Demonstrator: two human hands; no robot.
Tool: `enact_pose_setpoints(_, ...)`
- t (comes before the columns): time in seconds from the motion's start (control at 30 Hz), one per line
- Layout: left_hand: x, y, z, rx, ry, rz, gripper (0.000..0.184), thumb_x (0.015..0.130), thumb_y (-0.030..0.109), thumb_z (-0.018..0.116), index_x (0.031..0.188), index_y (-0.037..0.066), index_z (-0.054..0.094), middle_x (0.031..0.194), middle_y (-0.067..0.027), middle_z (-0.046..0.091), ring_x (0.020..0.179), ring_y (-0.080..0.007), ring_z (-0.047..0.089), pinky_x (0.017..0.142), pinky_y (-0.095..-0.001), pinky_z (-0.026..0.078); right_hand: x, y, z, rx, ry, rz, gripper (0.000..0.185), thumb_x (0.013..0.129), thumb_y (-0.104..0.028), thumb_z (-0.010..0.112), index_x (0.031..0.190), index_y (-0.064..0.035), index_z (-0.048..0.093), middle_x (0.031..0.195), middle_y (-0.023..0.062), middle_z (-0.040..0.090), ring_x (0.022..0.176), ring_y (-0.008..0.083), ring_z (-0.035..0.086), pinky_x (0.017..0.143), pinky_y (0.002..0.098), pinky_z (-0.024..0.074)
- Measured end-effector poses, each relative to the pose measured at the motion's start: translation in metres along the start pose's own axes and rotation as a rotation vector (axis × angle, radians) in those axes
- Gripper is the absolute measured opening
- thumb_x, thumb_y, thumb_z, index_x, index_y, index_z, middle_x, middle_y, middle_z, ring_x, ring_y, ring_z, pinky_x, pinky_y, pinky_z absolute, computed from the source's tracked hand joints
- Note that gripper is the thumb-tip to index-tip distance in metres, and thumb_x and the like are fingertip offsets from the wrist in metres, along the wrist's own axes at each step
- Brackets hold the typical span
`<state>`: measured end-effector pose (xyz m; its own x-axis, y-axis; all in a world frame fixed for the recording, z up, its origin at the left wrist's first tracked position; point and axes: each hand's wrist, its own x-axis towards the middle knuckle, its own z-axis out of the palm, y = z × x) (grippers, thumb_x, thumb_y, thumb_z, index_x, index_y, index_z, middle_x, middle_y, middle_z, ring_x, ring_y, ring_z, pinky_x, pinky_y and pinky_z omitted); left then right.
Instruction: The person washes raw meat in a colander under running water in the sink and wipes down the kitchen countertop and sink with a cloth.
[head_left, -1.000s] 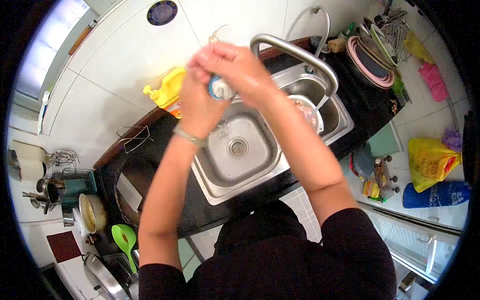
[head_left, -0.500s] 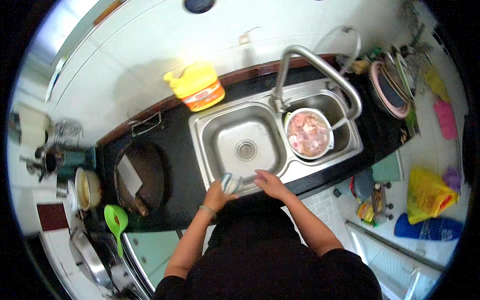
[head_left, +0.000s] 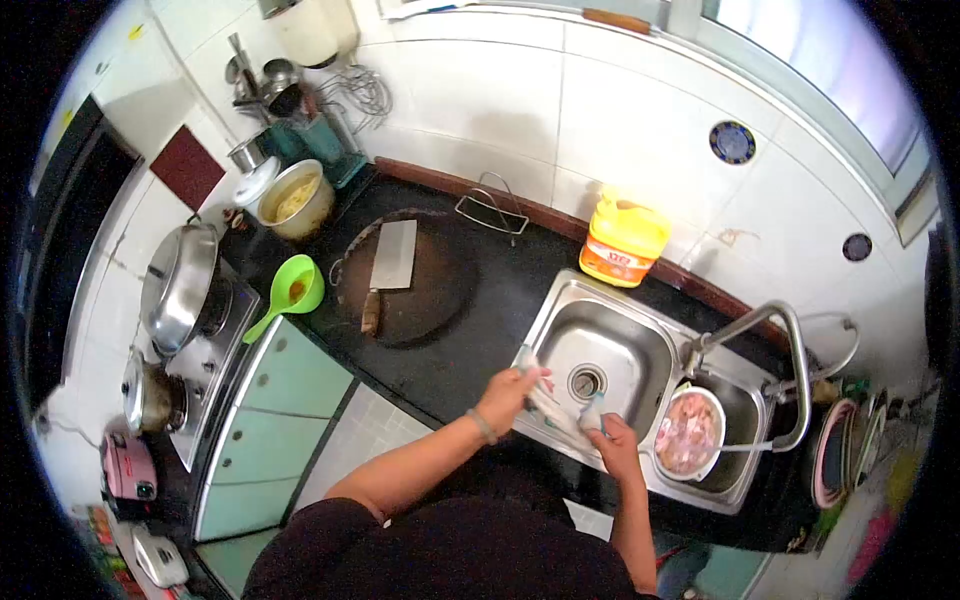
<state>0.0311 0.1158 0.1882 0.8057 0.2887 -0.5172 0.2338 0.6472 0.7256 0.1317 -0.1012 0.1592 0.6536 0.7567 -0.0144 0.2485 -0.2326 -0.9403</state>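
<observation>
Over the front edge of the left sink basin (head_left: 607, 350), a white cloth (head_left: 556, 414) with blue-green edging stretches between both hands. My left hand (head_left: 508, 396) is closed round one end, and my right hand (head_left: 616, 446) grips the other end. In the right basin stands a white pot (head_left: 718, 450) of raw meat pieces (head_left: 690, 432) in liquid. The curved tap (head_left: 790, 350) reaches over that basin, its spout by the pot.
A cleaver (head_left: 395, 258) lies on the round dark chopping board (head_left: 430, 310) to the left. A yellow detergent jug (head_left: 625, 240) stands behind the sink. A green ladle (head_left: 300, 285) rests near the stove (head_left: 205, 400). Plates (head_left: 835, 455) stand upright at the far right.
The cloth was bunched in my left hand, with my right hand free and spread. Now both hands hold it stretched out. The view has swung left, showing more of the stove.
</observation>
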Motion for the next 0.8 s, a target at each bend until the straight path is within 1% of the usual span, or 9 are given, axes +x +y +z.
enact_pose_setpoints(0.1,-0.002,-0.001,-0.031,-0.333,0.02,0.105,0.033,0.095,0.027,0.041,0.108,0.0,0.055,0.108,-0.0113,0.056,0.098,-0.0186,0.055,0.087,-0.0333,0.043,0.001,0.037,-0.008,0.065,0.226,0.159,0.015,0.084,-0.013,0.057,0.083,0.0012,0.061,0.087,0.0051,0.059,0.08,0.0145,0.054,0.072,0.0272,0.0433)
enact_pose_setpoints(0.13,-0.01,0.004,-0.03,-0.323,0.036,0.095,0.034,0.095,0.029,0.041,0.111,0.0,0.051,0.108,-0.011,0.057,0.099,-0.0192,0.055,0.087,-0.0359,0.044,0.005,0.04,-0.001,0.477,0.341,0.309,0.016,0.088,-0.015,0.053,0.086,-0.0014,0.06,0.093,0.0064,0.059,0.086,0.0182,0.056,0.081,0.0355,0.0464)
enact_pose_setpoints(0.17,-0.012,0.002,-0.032,-0.331,0.063,0.105,0.034,0.095,0.029,0.041,0.111,0.0,0.051,0.108,-0.011,0.057,0.099,-0.0192,0.055,0.087,-0.0359,0.044,0.007,0.043,-0.002,0.706,0.311,0.234,0.02,0.092,-0.019,0.047,0.101,-0.0042,0.057,0.103,0.0088,0.058,0.093,0.0233,0.057,0.087,0.0459,0.0454)
enact_pose_setpoints(0.37,-0.032,-0.025,-0.042,-0.183,0.192,-0.168,0.025,0.09,0.02,0.052,0.108,0.003,0.053,0.105,-0.0121,0.058,0.097,-0.0237,0.058,0.085,-0.0368,0.048,0.017,-0.03,-0.001,1.332,0.305,0.092,0.046,0.089,-0.035,0.052,0.124,-0.0085,0.041,0.123,0.0062,0.049,0.109,0.0254,0.051,0.09,0.045,0.0431)
enact_pose_setpoints(0.4,-0.034,-0.026,-0.05,-0.198,0.183,-0.169,0.025,0.09,0.02,0.052,0.108,0.003,0.053,0.105,-0.0121,0.058,0.097,-0.0237,0.058,0.085,-0.0368,0.048,0.014,-0.031,-0.002,1.214,0.351,0.098,0.057,0.087,-0.045,0.051,0.128,-0.0083,0.037,0.123,0.0069,0.049,0.109,0.0265,0.05,0.09,0.0452,0.0429)
enact_pose_setpoints(0.5,-0.046,-0.021,-0.088,-0.098,0.196,-0.167,0.024,0.089,0.018,0.053,0.109,0.004,0.052,0.102,-0.0124,0.06,0.094,-0.0223,0.059,0.083,-0.0348,0.05,0.004,-0.035,-0.007,1.016,0.348,0.062,0.061,0.087,-0.046,0.049,0.132,-0.0096,0.033,0.128,0.0081,0.045,0.116,0.0268,0.045,0.097,0.0451,0.0359)
enact_pose_setpoints(0.57,-0.058,-0.013,-0.117,-0.104,0.152,-0.2,0.024,0.089,0.018,0.053,0.108,0.003,0.052,0.099,-0.0123,0.061,0.091,-0.0214,0.06,0.081,-0.033,0.05,0.005,-0.03,0.005,0.944,0.332,0.053,0.049,0.089,-0.041,0.05,0.124,-0.0077,0.041,0.119,0.0083,0.051,0.108,0.025,0.051,0.092,0.0424,0.0407)
enact_pose_setpoints(0.7,-0.091,-0.009,-0.191,-0.108,0.126,-0.142,0.025,0.089,0.018,0.053,0.107,0.001,0.052,0.097,-0.0137,0.061,0.088,-0.0216,0.061,0.08,-0.0333,0.051,0.033,-0.035,0.079,0.006,-0.095,0.126,0.023,0.089,-0.027,0.053,0.095,-0.0049,0.054,0.098,0.0035,0.06,0.089,0.0172,0.058,0.077,0.0307,0.0475)
enact_pose_setpoints(0.8,-0.131,-0.006,-0.258,-0.171,0.188,-0.109,0.023,0.088,0.017,0.054,0.104,0.001,0.053,0.096,-0.0145,0.061,0.087,-0.0232,0.061,0.079,-0.0338,0.051,0.054,0.006,0.19,-0.42,-0.274,-0.152,0.037,0.084,-0.025,0.058,0.113,-0.0044,0.05,0.114,0.0135,0.053,0.107,0.0267,0.049,0.091,0.0394,0.0369)
